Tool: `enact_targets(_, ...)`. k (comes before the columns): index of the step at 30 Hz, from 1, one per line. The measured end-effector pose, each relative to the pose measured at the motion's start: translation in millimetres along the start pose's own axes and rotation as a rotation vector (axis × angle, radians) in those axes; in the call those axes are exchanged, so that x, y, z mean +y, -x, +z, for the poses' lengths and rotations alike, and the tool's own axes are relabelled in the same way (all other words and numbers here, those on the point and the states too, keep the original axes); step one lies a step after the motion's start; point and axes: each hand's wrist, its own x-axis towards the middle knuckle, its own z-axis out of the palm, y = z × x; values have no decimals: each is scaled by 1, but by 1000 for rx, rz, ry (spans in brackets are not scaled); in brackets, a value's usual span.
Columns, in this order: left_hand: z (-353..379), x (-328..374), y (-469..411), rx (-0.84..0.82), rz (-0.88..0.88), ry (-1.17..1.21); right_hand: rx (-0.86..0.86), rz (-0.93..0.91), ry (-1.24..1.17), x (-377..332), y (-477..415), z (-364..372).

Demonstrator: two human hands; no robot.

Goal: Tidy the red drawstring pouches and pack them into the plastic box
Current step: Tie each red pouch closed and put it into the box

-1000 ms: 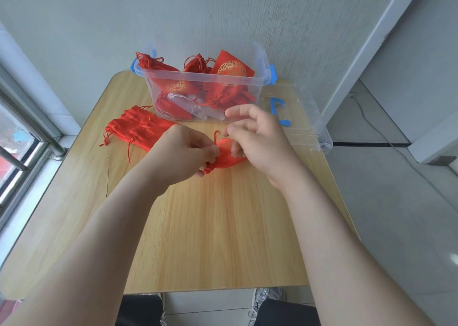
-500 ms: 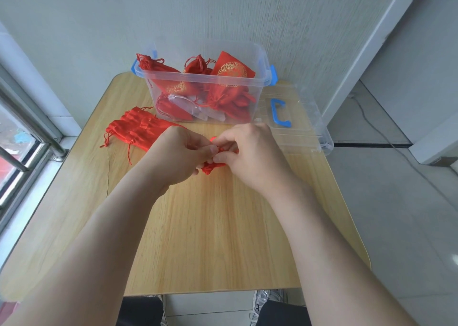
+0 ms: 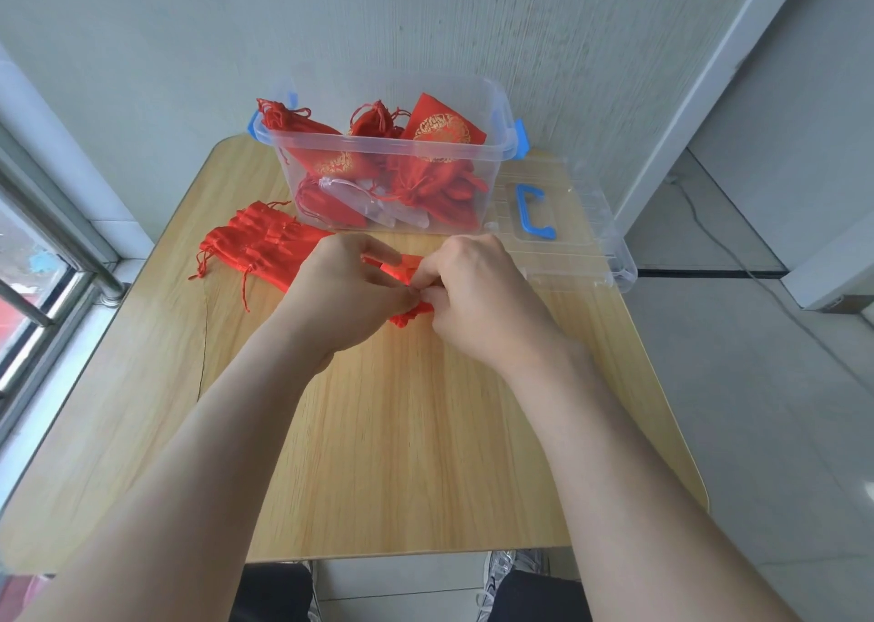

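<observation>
A red pouch (image 3: 410, 315), mostly hidden, is pinched from either side by the curled fingers of the left hand (image 3: 340, 290) and the right hand (image 3: 477, 295), perhaps at its drawstring, with the plastic box (image 3: 502, 148) set at 12 o'clock from it and stacked pouches (image 3: 255, 248) at 10 o'clock.

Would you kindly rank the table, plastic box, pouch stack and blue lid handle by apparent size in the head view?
Largest to smallest:
1. table
2. plastic box
3. pouch stack
4. blue lid handle
The gaps are plain; nearness changes nothing.
</observation>
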Motion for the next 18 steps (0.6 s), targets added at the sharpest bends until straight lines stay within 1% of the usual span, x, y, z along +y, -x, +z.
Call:
enact_targets(2,2,1,1,16,59,-62,13,48,-10,2,0,1)
enact_targets(5,4,2,0,116,154,-186,42,118,-14,3,-1,3)
enact_targets(8,5,2,0,191,236,-233,71,181,-64,2,-2,1)
enact_targets(12,6,0,-2,230,321,-304,38,300,-166,-1,0,-6)
enact_targets(13,6,-1,-2,223,336,-321,19,355,-230,-1,0,-8)
enact_targets(16,5,-1,-3,165,379,-327,-62,542,-536,1,2,-13)
enact_targets(18,4,-1,-3,135,403,-336,-101,633,-677,3,2,-15)
